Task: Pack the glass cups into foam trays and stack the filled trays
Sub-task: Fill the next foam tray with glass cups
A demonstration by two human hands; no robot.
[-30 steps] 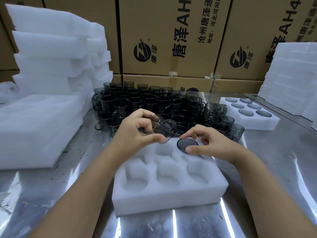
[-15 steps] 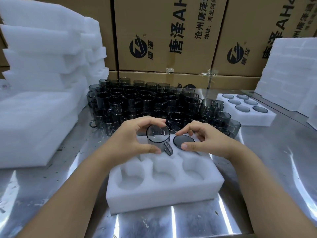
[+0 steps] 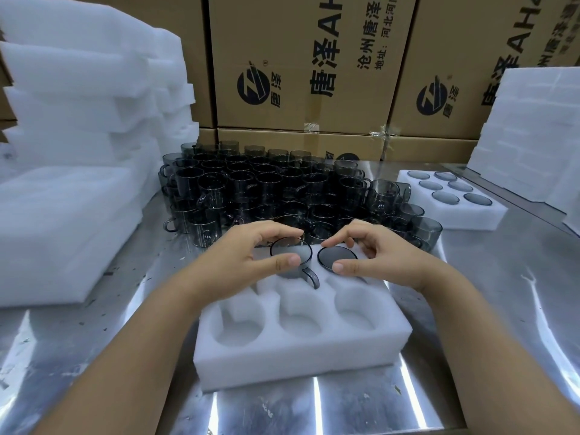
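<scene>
A white foam tray (image 3: 301, 356) with round pockets lies on the metal table in front of me. My left hand (image 3: 241, 255) grips a smoky glass cup (image 3: 293, 257) bottom up over the tray's far middle pocket, its handle toward me. My right hand (image 3: 381, 255) has thumb and fingers around a second cup (image 3: 337, 257) that sits bottom up in the far right pocket. The three near pockets hold nothing. Behind the tray stands a dense crowd of dark glass cups (image 3: 266, 189).
A filled foam tray (image 3: 452, 211) lies at the back right. Stacks of foam trays (image 3: 72, 152) rise on the left, and more foam (image 3: 533, 136) stands at the right. Cardboard boxes (image 3: 314, 67) wall off the back.
My left hand turned the cup from tilted to bottom up and lowered it toward the far middle pocket. My right hand stayed at the seated cup.
</scene>
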